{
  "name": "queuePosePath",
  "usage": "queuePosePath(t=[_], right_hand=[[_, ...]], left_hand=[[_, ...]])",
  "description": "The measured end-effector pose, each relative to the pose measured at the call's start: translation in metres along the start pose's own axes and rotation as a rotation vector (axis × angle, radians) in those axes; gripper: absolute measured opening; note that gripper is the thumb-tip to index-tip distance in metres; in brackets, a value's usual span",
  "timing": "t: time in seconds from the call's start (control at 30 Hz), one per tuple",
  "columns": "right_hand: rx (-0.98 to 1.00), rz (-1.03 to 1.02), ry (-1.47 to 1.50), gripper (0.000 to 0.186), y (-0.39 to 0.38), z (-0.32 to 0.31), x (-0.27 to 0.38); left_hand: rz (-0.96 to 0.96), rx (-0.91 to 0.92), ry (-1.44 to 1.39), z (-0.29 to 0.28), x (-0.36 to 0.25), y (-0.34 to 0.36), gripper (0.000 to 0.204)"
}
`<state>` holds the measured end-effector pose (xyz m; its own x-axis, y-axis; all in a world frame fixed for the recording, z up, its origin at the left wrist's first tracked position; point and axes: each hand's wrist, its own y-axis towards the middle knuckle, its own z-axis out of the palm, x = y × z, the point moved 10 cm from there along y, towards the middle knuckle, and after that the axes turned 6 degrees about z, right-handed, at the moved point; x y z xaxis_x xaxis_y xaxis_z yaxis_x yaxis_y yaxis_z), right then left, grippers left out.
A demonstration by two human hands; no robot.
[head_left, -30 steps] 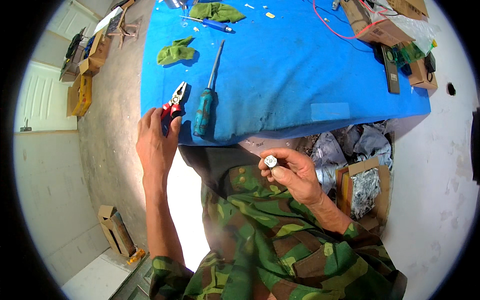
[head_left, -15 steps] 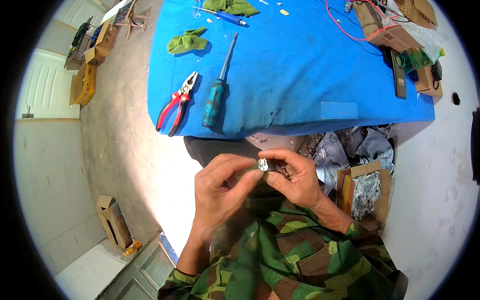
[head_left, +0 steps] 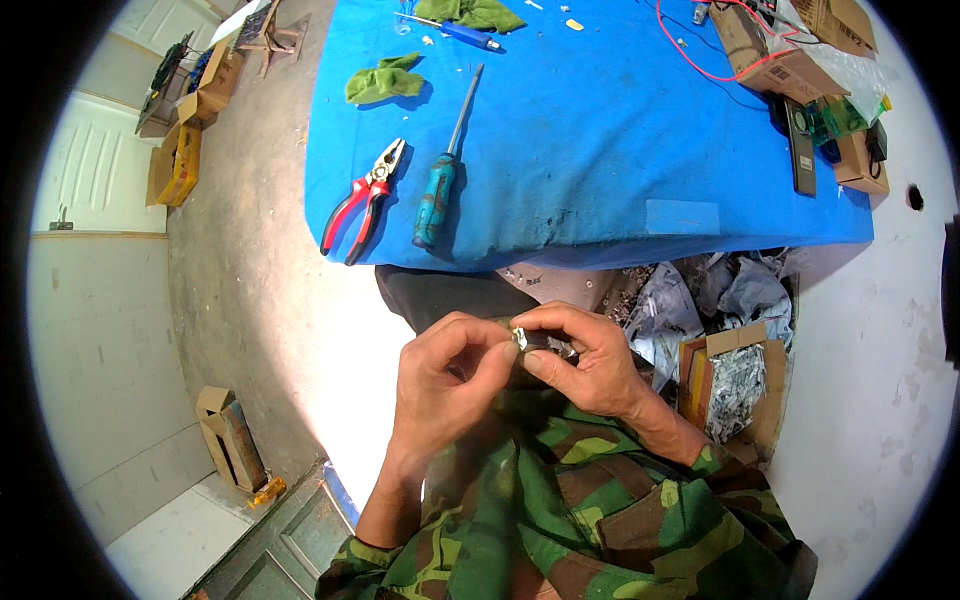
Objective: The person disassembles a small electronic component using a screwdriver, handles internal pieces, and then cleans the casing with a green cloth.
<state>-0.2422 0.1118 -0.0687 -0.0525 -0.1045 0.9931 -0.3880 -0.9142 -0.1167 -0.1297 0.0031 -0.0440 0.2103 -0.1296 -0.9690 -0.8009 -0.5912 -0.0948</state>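
Observation:
Both of my hands meet in front of my lap, below the table's near edge. My left hand (head_left: 445,385) and my right hand (head_left: 585,365) pinch one small shiny metal part (head_left: 521,338) between their fingertips. Most of the part is hidden by my fingers. On the blue table (head_left: 600,150), red-handled pliers (head_left: 362,200) lie near the front left corner. A teal-handled screwdriver (head_left: 440,185) lies just right of them. My sleeves are camouflage cloth.
Green rags (head_left: 383,80) and a blue pen (head_left: 462,32) lie farther back. Cardboard boxes (head_left: 775,45), a red wire (head_left: 700,60) and a dark flat device (head_left: 800,145) crowd the right side. A box of crumpled scrap (head_left: 735,385) stands by my right knee. More boxes (head_left: 180,160) line the left wall.
My left hand left the red pliers on the table and came down to my lap. It now joins my right hand on the small metal part.

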Motion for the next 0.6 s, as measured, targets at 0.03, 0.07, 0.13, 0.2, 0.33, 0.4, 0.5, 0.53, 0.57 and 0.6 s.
queuePosePath(t=[0.03,0.07,0.13,0.2,0.33,0.4,0.5,0.53,0.57,0.6], right_hand=[[0.006,0.000,0.014,0.032,0.000,0.001,-0.001],[0.012,0.000,0.027,0.032,0.000,0.002,-0.001],[0.030,0.062,0.089,0.032,-0.001,0.006,-0.005],[0.047,0.126,0.179,0.033,-0.002,0.011,-0.011],[0.078,0.200,0.300,0.033,-0.005,0.017,-0.020],[0.090,0.188,0.315,0.034,-0.004,0.018,-0.020],[0.102,0.177,0.348,0.034,-0.004,0.019,-0.021],[0.105,0.195,0.355,0.034,-0.004,0.019,-0.022],[0.112,0.213,0.362,0.034,-0.004,0.019,-0.024],[0.119,0.229,0.394,0.034,-0.005,0.020,-0.026]], left_hand=[[0.017,-0.009,-0.007,0.000,0.002,-0.001,0.007],[0.035,-0.017,-0.014,0.000,0.003,-0.002,0.007],[0.042,-0.054,-0.054,-0.003,0.006,-0.002,0.007],[0.038,-0.090,-0.107,-0.005,0.008,-0.003,0.007],[-0.038,-0.140,-0.257,-0.007,0.010,-0.002,0.007],[-0.086,-0.155,-0.321,-0.007,0.015,-0.002,0.008],[-0.146,-0.159,-0.393,-0.005,0.027,-0.002,0.009],[-0.168,-0.151,-0.420,-0.004,0.031,-0.003,0.009],[-0.190,-0.146,-0.446,-0.003,0.035,-0.004,0.008],[-0.195,-0.139,-0.463,-0.002,0.036,-0.004,0.009]])
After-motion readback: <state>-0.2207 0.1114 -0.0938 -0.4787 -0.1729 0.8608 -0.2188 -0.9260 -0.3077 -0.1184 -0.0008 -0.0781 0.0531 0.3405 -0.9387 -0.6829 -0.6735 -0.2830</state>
